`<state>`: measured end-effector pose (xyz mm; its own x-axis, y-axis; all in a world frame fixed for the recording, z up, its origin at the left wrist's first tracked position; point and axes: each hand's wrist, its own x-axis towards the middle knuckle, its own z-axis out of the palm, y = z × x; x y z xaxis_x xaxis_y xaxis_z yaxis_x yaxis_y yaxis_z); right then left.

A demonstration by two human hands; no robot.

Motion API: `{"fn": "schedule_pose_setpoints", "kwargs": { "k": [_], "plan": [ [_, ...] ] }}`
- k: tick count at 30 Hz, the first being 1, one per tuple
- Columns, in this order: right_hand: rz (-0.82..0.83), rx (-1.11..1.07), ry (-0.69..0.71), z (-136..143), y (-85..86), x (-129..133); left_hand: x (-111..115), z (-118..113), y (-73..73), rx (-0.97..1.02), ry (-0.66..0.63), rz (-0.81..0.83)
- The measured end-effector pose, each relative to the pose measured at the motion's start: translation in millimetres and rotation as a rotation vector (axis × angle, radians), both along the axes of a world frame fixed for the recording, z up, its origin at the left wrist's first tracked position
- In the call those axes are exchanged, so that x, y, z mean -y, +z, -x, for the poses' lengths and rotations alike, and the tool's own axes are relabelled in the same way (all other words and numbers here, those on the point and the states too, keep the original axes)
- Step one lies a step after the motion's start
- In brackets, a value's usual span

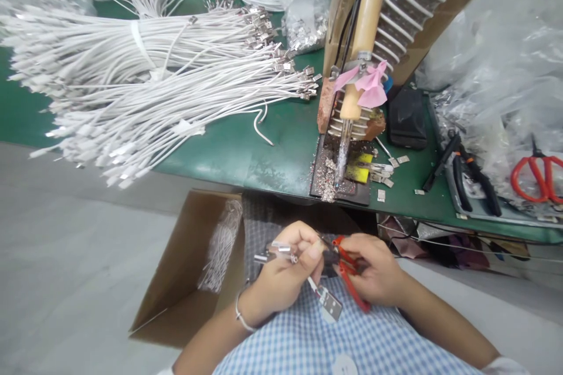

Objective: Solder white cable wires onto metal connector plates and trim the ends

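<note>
My left hand (292, 266) is closed on a white USB cable, its thumb and fingertips pinched together. Out of the bottom of this hand hangs a metal USB plug (329, 303) on a short stretch of cable with thin wires showing. More small metal connector pieces (281, 251) stick out at the hand's left side. In my right hand (376, 269) is a pair of red-handled pliers (349, 272). Their dark jaws reach to the left fingertips, where the exact contact is hidden. Both hands are above my lap, just below the table's front edge.
Bundled white USB cables (145, 70) cover the table's left side. A wooden-handled soldering iron (358, 58) stands tip down in a coil holder, beside a yellow sponge (360, 168). Right of it, a tray (457, 187) holds red-handled scissors (536, 176) and black-handled pliers (475, 179). An open carton (176, 281) is below.
</note>
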<state>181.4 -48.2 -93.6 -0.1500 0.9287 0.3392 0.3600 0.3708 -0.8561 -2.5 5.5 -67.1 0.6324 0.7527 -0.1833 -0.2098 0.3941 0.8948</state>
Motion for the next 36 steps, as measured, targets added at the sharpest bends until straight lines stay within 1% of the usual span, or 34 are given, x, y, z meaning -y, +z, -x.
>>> {"fn": "schedule_pose_setpoints", "kwargs": {
  "k": [3, 4, 6, 7, 8, 9, 13, 14, 15, 16, 17, 18, 22, 23, 25, 28, 31, 34, 35, 36],
  "plan": [
    [0.442, -0.387, 0.236, 2, -0.6, 11, 0, 1, -0.1, -0.034, 0.01, -0.036],
    [0.553, -0.493, 0.3, 2, -0.2, 13, 0, 2, 0.1, -0.037, 0.007, -0.05],
    [0.664, -0.634, 0.394, 1, 1.5, 15, -1, 2, 1.1, -0.031, 0.004, -0.069],
    [0.674, -0.65, 0.414, 0, 2.6, 15, -1, 2, 1.8, -0.028, 0.003, -0.073],
    [0.645, -0.617, 0.401, 0, 3.6, 14, -1, 2, 2.6, -0.029, 0.004, -0.07],
    [0.558, -0.529, 0.348, -1, 4.3, 11, -1, 2, 3.6, -0.032, 0.007, -0.061],
    [-0.057, 0.069, -0.042, 1, 2.0, 0, -2, 1, 6.1, -0.013, 0.047, -0.029],
    [-0.147, 0.155, -0.101, 2, 0.2, -1, -2, 1, 5.8, 0.004, 0.053, -0.025],
    [-0.182, 0.192, -0.13, 4, -1.8, -2, -2, 0, 5.0, 0.026, 0.052, -0.022],
    [-0.166, 0.179, -0.129, 6, -3.9, -2, -1, 0, 3.7, 0.046, 0.054, -0.018],
    [-0.114, 0.126, -0.104, 9, -5.8, 0, -1, -1, 2.0, 0.065, 0.061, -0.017],
    [-0.03, 0.045, -0.06, 12, -7.2, 1, -1, -2, 0.1, 0.078, 0.075, -0.02],
    [0.447, -0.428, 0.154, 22, -8.5, 10, 0, -5, -6.8, 0.074, 0.188, -0.048],
    [0.541, -0.528, 0.19, 24, -8.5, 12, 0, -5, -7.6, 0.072, 0.21, -0.05],
    [0.668, -0.687, 0.244, 27, -10.3, 14, 0, -7, -7.9, 0.069, 0.247, -0.057],
    [0.741, -0.836, 0.306, 29, -17.7, 17, -1, -10, -6.9, 0.083, 0.272, -0.068],
    [0.741, -0.856, 0.328, 28, -22.6, 18, -1, -9, -6.9, 0.106, 0.265, -0.078],
    [0.76, -0.774, 0.308, 25, -15.9, 16, 0, -7, -8.2, 0.104, 0.238, -0.082],
    [0.745, -0.71, 0.292, 23, -11.9, 14, 0, -5, -8.4, 0.1, 0.225, -0.083],
    [0.686, -0.614, 0.257, 22, -7.9, 12, 1, -4, -8.3, 0.096, 0.211, -0.082]
  ]
}}
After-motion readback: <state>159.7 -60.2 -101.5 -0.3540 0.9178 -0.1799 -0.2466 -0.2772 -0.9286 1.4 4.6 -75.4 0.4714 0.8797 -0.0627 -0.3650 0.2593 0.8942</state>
